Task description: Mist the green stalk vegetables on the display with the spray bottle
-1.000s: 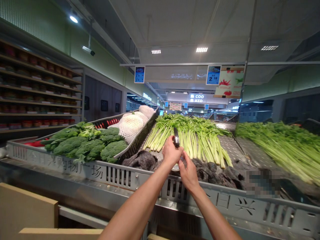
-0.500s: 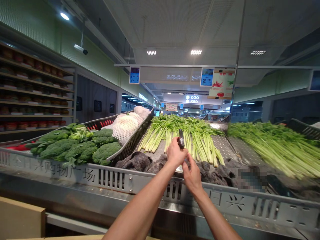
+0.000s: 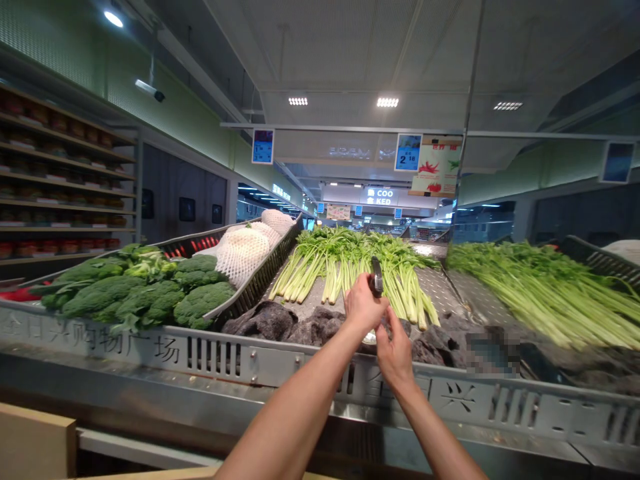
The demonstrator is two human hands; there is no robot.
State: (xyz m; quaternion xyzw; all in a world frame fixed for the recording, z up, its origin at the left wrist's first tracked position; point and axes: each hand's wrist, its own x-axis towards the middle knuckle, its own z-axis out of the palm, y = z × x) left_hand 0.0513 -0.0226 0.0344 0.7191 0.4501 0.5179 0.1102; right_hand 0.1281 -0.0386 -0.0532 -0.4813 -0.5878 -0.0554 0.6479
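Observation:
My left hand (image 3: 367, 304) is closed around a black curved object (image 3: 377, 277) that sticks up past the fingers; its kind I cannot make out. Just below and against it, my right hand (image 3: 396, 348) has its fingers drawn together, and what they pinch is hidden. A small pale, shiny piece (image 3: 369, 338) shows beneath the left hand, between the two wrists. Both hands are over the front of the display, before the cut ends of a wide spread of celery (image 3: 345, 267). Dark grey crumpled cloth (image 3: 267, 322) lies under and beside them.
Broccoli (image 3: 107, 293) fills the left bin, with foam-netted produce (image 3: 245, 250) behind it and a black slatted divider (image 3: 267, 270) alongside. A grey slotted front rail (image 3: 277, 365) borders the display. The mirror (image 3: 545, 293) at right reflects celery. Price signs (image 3: 409, 152) hang above.
Both hands have shifted right across the celery, still together, with the black object kept in the left. The view has swung slightly right, so the display sits farther left.

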